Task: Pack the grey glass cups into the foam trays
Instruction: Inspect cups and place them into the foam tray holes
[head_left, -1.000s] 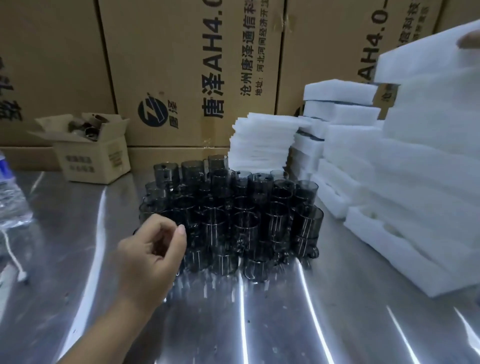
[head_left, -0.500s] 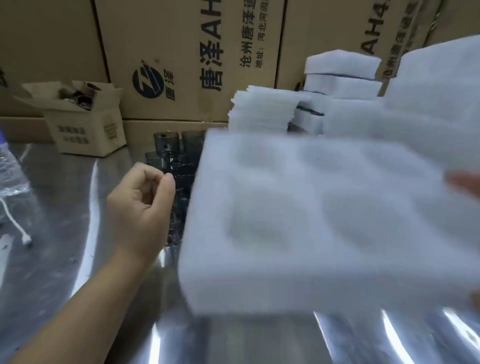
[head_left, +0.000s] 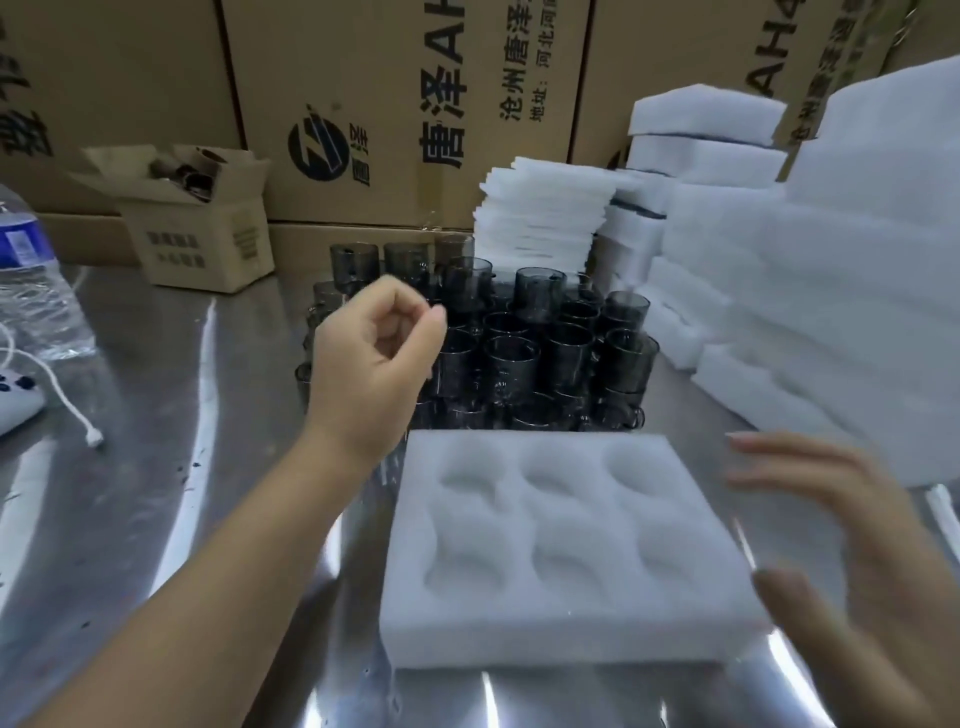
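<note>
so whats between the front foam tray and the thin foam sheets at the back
The cluster of grey glass cups stands there, seen in the head view.

**What sits on your steel table**

Your table (head_left: 156, 467) is shiny metal, streaked with glare. Nearest you, a white foam tray (head_left: 519, 639) lies flat with its six round pockets facing up. Just behind it, the grey glass cups (head_left: 511, 358) stand upright, packed in a tight cluster. To your right rise stacks of foam trays (head_left: 831, 312), and behind the cups is a pile of thin foam sheets (head_left: 545, 218). On your left are a small open cardboard box (head_left: 202, 249), a plastic water bottle (head_left: 36, 296) and a white cord (head_left: 67, 400).
</note>
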